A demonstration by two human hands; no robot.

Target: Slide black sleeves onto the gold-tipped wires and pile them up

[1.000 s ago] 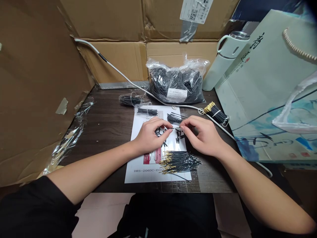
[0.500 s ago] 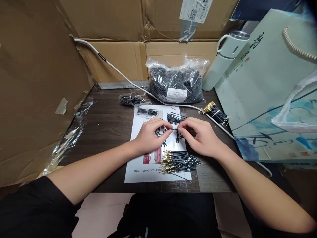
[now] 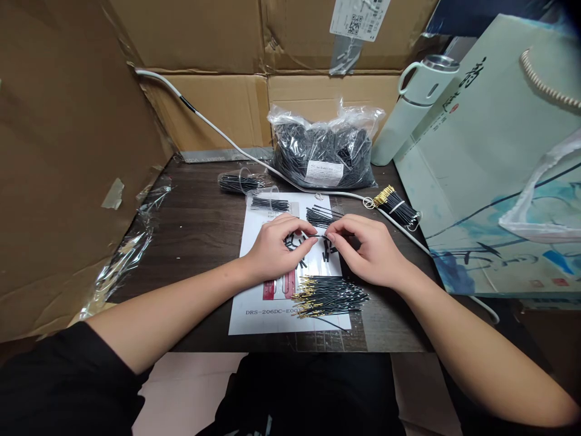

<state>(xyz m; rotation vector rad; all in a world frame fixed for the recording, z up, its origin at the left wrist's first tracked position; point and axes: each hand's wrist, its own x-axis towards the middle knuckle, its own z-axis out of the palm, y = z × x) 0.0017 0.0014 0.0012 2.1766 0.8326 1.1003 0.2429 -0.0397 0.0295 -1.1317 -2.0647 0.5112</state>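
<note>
My left hand point(image 3: 276, 248) and my right hand point(image 3: 370, 251) meet fingertip to fingertip over a white printed sheet point(image 3: 254, 303) on the dark wooden table point(image 3: 200, 224). Between them they pinch one thin black wire point(image 3: 321, 236). Just below the hands lies a loose pile of black wires with gold tips point(image 3: 329, 297). A small heap of short black pieces point(image 3: 320, 215) lies on the sheet just beyond my fingers.
A clear bag of black parts point(image 3: 324, 151) stands at the back. A banded bundle of gold-tipped wires point(image 3: 396, 207) lies right. A pale flask point(image 3: 411, 109) and a large paper bag point(image 3: 494, 175) fill the right; cardboard walls point(image 3: 68, 151) and a white cable point(image 3: 218, 136) lie left and behind.
My right hand has shifted slightly left, closing the gap to my left fingertips. Everything else on the table stays where it was.
</note>
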